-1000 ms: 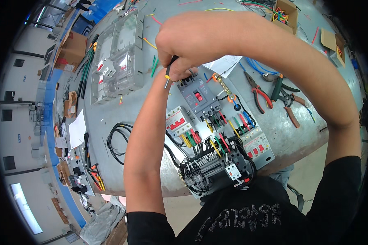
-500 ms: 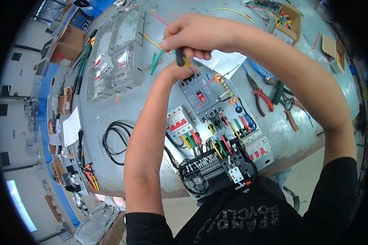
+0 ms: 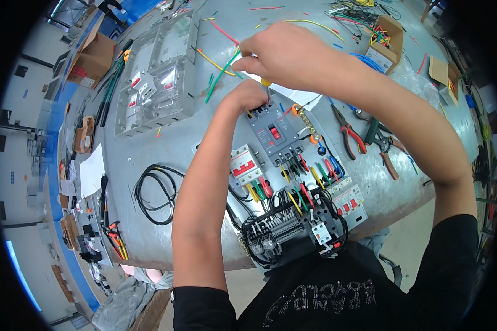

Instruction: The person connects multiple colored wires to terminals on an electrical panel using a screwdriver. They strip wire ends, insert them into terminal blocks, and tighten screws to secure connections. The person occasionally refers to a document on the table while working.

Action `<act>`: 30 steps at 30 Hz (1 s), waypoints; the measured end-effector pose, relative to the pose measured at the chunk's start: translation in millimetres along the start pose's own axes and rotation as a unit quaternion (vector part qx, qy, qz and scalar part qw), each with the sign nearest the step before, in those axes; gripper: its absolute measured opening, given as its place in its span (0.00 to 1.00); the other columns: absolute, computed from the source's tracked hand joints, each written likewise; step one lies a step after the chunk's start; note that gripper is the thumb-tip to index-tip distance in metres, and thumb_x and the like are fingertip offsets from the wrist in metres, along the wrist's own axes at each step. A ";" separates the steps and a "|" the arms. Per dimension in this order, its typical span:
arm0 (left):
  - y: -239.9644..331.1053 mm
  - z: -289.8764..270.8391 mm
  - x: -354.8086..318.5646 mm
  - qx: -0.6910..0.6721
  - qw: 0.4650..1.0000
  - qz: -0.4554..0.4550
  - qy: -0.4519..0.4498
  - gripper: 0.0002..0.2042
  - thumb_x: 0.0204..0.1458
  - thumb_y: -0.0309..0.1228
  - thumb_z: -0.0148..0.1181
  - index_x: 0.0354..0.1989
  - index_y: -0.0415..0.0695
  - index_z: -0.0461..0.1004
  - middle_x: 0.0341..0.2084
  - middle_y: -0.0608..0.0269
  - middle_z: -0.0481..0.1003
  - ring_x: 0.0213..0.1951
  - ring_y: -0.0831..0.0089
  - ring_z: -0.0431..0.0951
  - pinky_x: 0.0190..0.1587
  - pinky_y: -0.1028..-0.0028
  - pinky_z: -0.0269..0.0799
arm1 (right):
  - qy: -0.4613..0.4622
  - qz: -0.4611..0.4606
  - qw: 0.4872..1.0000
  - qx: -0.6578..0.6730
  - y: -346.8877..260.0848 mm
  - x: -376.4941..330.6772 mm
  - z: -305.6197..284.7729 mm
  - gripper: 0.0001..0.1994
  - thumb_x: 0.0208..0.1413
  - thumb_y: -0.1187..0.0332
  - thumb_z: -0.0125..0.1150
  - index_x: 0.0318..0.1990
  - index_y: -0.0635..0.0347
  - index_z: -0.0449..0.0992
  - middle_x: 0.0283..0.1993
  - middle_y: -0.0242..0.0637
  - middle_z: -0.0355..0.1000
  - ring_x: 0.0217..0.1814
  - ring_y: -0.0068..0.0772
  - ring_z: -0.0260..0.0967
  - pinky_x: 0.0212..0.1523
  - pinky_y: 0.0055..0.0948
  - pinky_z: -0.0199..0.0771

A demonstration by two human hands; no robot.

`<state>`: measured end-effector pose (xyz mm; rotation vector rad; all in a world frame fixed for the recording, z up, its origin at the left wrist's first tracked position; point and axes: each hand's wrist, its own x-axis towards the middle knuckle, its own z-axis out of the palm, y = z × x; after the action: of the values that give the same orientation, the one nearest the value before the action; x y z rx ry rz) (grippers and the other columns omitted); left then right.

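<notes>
My right hand [image 3: 279,51] is closed round a screwdriver [image 3: 266,84], with a bit of yellow handle showing below the fist. Its shaft points down at the far-end terminals of a grey moulded-case circuit breaker [image 3: 271,132] with a red toggle. Beside the tip, my left hand [image 3: 249,95] presses its bent fingers together at those same terminals; what they pinch is hidden. The breaker is on a metal mounting plate, which also carries a white breaker with red levers [image 3: 244,164], another at the right [image 3: 348,201], a terminal block [image 3: 281,227] and coloured wires.
A clear-lidded grey meter box [image 3: 160,77] lies to the left, near a coil of black cable [image 3: 154,193]. Red-handled pliers [image 3: 349,132] and a wire stripper [image 3: 389,151] rest at the right. Cardboard boxes [image 3: 389,47] and loose wire offcuts are spread across the far side.
My right hand has shifted slightly right and turned, and the screwdriver now stands more upright over the terminal. The left hand stays at the breaker's far end, a little further right.
</notes>
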<state>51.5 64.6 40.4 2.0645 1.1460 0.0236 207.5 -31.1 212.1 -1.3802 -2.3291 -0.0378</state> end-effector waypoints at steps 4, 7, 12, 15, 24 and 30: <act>36.8 -5.9 -25.8 -0.060 0.998 0.031 0.012 0.21 0.50 0.40 0.67 0.51 0.46 0.82 0.41 0.56 0.84 0.45 0.64 0.82 0.46 0.61 0.75 | -0.194 0.147 0.925 0.291 15.6 7.3 -7.7 0.20 0.67 0.51 0.64 0.47 0.62 0.84 0.24 0.34 0.75 0.28 0.31 0.78 0.29 0.36 0.77; 48.0 -16.3 -38.0 -0.101 0.993 0.068 0.003 0.18 0.52 0.41 0.67 0.50 0.48 0.81 0.44 0.63 0.83 0.47 0.70 0.82 0.47 0.65 0.76 | -0.319 0.181 0.833 0.414 24.2 7.7 -21.6 0.21 0.64 0.53 0.68 0.53 0.62 0.83 0.28 0.33 0.76 0.30 0.23 0.78 0.31 0.29 0.80; 57.2 -22.2 -37.6 -0.061 0.995 0.057 -0.056 0.19 0.57 0.46 0.62 0.50 0.47 0.82 0.46 0.60 0.83 0.50 0.66 0.82 0.52 0.65 0.77 | -0.308 0.100 0.799 0.507 44.9 -16.4 -17.5 0.24 0.57 0.57 0.75 0.56 0.60 0.78 0.27 0.30 0.75 0.27 0.19 0.76 0.30 0.23 0.80; 23.1 -9.1 -22.4 -0.017 0.999 0.030 -0.009 0.24 0.54 0.43 0.65 0.55 0.40 0.80 0.47 0.50 0.83 0.51 0.55 0.83 0.53 0.59 0.78 | -0.201 0.065 0.895 0.393 34.4 -14.7 -6.7 0.20 0.55 0.52 0.77 0.43 0.60 0.82 0.23 0.30 0.71 0.26 0.24 0.73 0.30 0.28 0.77; -9.2 4.8 -2.9 0.010 0.999 0.038 -0.011 0.16 0.51 0.31 0.63 0.47 0.37 0.83 0.39 0.51 0.85 0.41 0.63 0.83 0.44 0.60 0.76 | -0.014 0.053 0.998 0.032 -2.3 1.0 8.6 0.30 0.61 0.42 0.64 0.24 0.65 0.80 0.23 0.50 0.75 0.27 0.51 0.74 0.29 0.46 0.71; -31.5 16.3 26.6 0.072 0.997 -0.005 0.027 0.14 0.45 0.33 0.65 0.39 0.39 0.83 0.36 0.47 0.84 0.43 0.53 0.84 0.46 0.59 0.78 | -0.323 0.038 0.823 0.466 26.1 45.9 -7.5 0.22 0.61 0.64 0.58 0.60 0.63 0.83 0.28 0.34 0.79 0.30 0.20 0.75 0.33 0.26 0.74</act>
<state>50.6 83.9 0.5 2.1960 1.2233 -0.0084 213.2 18.4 231.2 -1.0008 -2.1634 1.5865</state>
